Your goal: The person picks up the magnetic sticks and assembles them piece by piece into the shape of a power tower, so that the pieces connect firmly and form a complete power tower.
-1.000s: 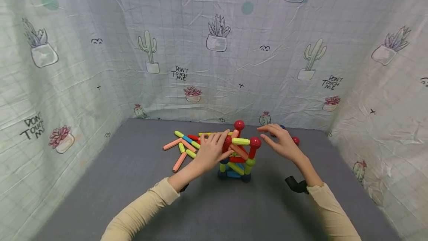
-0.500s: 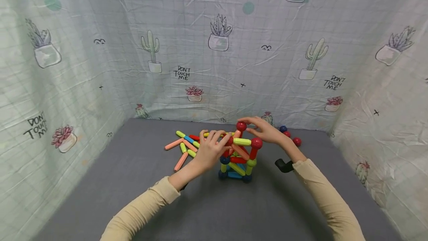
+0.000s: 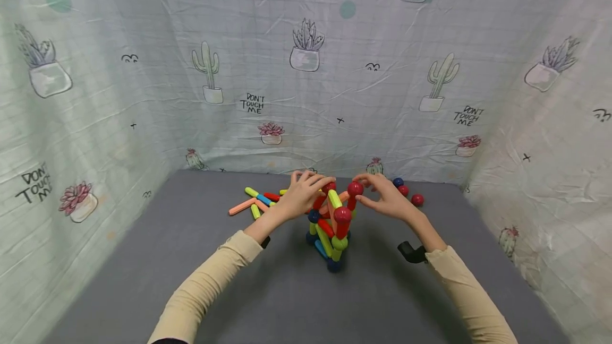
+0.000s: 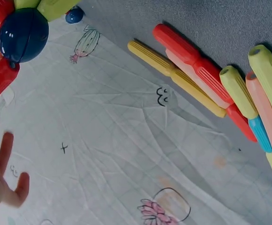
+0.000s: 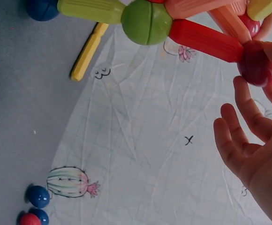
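A tower of magnetic sticks and balls (image 3: pixel 325 238) stands on the grey table between both hands, with dark blue balls at its foot and red balls at its top corners. My left hand (image 3: pixel 301 195) holds the top left red ball (image 3: pixel 329 187) with its fingertips; in the left wrist view its other fingers (image 4: pixel 4 152) stand spread. My right hand (image 3: pixel 387 198) pinches the back right red ball (image 3: pixel 355 189) between thumb and fingers, as the right wrist view also shows at that ball (image 5: pixel 257 65). A third red ball (image 3: pixel 342 215) tops the front corner, untouched.
Loose coloured sticks (image 3: pixel 258 200) lie in a heap left of the tower, partly hidden by my left hand. A loose blue ball (image 3: pixel 398 181) and red balls (image 3: pixel 417 200) lie at the back right. A printed cactus curtain (image 3: pixel 306 94) hangs behind the table.
My right hand has come in from the right and taken hold of the back red ball. The tower has turned, its front right corner swinging toward me, and my left hand has shifted slightly back.
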The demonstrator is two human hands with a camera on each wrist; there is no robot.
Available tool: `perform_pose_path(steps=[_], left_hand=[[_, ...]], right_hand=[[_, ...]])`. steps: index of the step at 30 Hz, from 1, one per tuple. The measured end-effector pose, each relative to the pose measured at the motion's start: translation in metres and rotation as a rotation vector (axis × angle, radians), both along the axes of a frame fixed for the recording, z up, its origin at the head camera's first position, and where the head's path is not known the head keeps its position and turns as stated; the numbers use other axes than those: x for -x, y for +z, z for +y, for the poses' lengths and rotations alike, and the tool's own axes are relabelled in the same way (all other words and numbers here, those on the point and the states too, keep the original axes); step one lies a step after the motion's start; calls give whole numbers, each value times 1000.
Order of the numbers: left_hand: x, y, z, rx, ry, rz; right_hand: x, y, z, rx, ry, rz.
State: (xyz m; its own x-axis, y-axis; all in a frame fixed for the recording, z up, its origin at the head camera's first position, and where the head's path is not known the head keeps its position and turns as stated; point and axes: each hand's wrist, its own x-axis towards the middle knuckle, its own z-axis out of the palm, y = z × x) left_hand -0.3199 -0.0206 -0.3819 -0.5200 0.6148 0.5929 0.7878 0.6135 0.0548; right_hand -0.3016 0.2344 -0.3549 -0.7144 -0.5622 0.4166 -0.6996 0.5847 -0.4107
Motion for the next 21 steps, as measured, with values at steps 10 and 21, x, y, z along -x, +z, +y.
perform_pose_path(steps=[10, 21], left_hand=[[-13, 4, -17, -72, -101, -160], [-22, -12, -30, -188, -30, -195]], right_hand=[[-3, -7, -7, 81, 2, -57], [-11, -17, -3, 127, -82, -18]])
